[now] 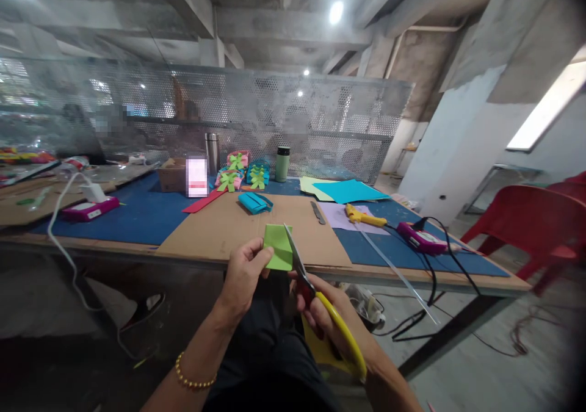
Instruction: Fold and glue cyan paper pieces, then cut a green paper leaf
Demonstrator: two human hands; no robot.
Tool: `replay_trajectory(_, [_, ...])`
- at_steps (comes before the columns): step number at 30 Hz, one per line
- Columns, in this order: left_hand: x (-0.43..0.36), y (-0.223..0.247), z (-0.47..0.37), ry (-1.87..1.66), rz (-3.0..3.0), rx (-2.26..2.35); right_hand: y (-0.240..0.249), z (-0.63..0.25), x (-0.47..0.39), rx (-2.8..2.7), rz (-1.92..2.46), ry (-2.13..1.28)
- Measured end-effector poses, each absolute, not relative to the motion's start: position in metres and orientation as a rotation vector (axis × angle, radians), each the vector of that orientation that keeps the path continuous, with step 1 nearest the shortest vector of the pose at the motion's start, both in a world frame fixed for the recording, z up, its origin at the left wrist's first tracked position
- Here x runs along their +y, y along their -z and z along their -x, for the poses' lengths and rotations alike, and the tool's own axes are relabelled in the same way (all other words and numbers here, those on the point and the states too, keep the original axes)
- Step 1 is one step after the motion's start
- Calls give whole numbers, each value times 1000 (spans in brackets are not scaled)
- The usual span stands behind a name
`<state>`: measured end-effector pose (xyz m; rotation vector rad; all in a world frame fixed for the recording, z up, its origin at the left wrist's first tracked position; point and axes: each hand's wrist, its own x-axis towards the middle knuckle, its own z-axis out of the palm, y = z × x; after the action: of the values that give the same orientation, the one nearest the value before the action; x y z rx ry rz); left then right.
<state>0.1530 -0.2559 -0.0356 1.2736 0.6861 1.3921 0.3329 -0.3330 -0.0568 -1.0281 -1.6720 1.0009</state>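
Observation:
A small lime-green sheet [278, 247] is pinched between the thumb and fingers of my left hand [245, 274], over the front edge of the brown cardboard. My right hand [327, 308] is closed round a pair of scissors with yellow and red handles [341, 326]. The scissor blades point up and lie along the right edge of the green sheet. Beyond my hands a folded blue piece [255, 202] rests on the cardboard [220, 235], and a grey knife [317, 213] lies to its right.
At the back stand pink and blue pieces with green bows [229, 180], a green bottle [282, 164] and a steel flask [212, 153]. On the right are a yellow glue gun [365, 216], blue sheets [351, 190] and a purple power strip [421, 238]. Another strip [90, 209] lies left.

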Motion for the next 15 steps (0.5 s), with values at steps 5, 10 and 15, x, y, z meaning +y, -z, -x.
replay_trajectory(5, [-257, 35, -153, -1384, -1272, 699, 59, -334, -332, -1683, 1049, -991])
replay_trajectory(10, [-258, 33, -152, -1365, -1259, 684, 57, -334, -333, -1717, 1039, -927])
replay_trajectory(15, [-259, 32, -151, -1345, -1212, 652, 52, -334, -334, -1766, 1021, -878])
